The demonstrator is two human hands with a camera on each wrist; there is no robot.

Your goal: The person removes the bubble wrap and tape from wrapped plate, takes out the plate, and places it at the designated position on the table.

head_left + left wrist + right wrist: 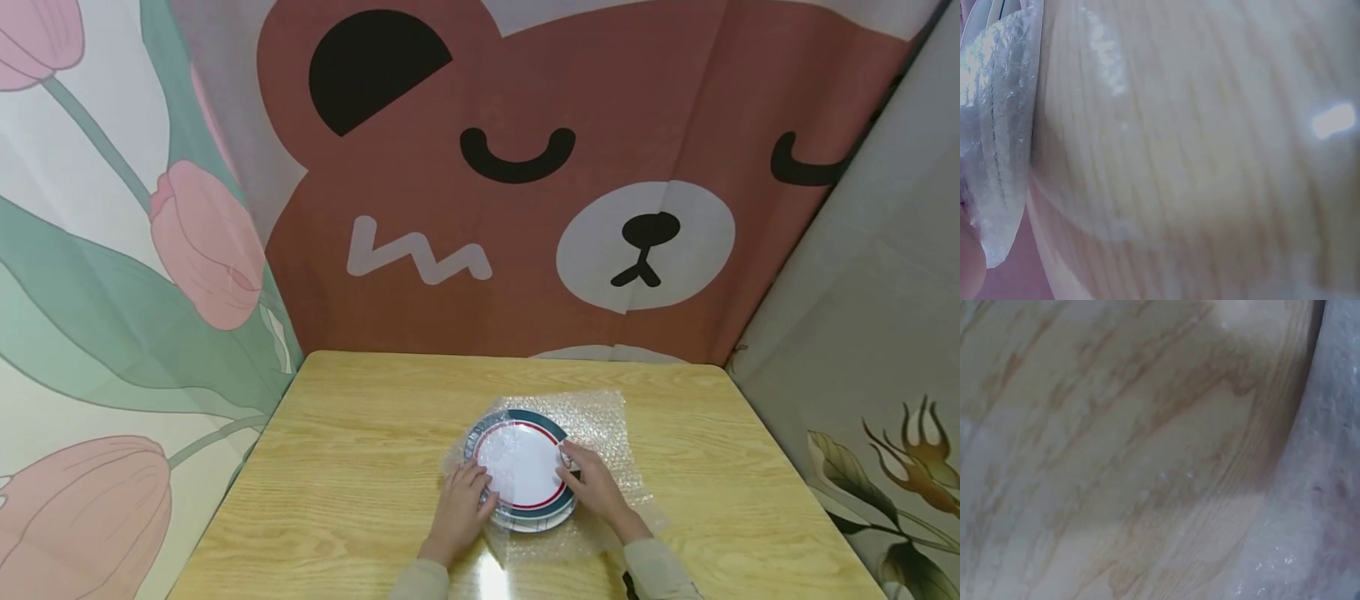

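A round white plate (521, 467) with a red ring and a dark teal rim lies on a sheet of bubble wrap (592, 408). Another pale rim (536, 525) shows just beneath it. Clear wrap lies over the plate's left part. My left hand (459, 508) rests there, its fingers laid on the wrapped edge. At the right rim is my right hand (596, 483), index finger and thumb touching the plate; whether they pinch anything I cannot tell. In the left wrist view, bubble wrap (997, 125) covers layered edges beside a fingertip (969, 262).
A wood-grain table (360, 467) bears the plate and wrap. Behind it hangs a curtain (600, 92) with a bear's face; flower-patterned curtains (82, 317) stand at the sides. More bubble wrap (1329, 487) fills the right side of the right wrist view.
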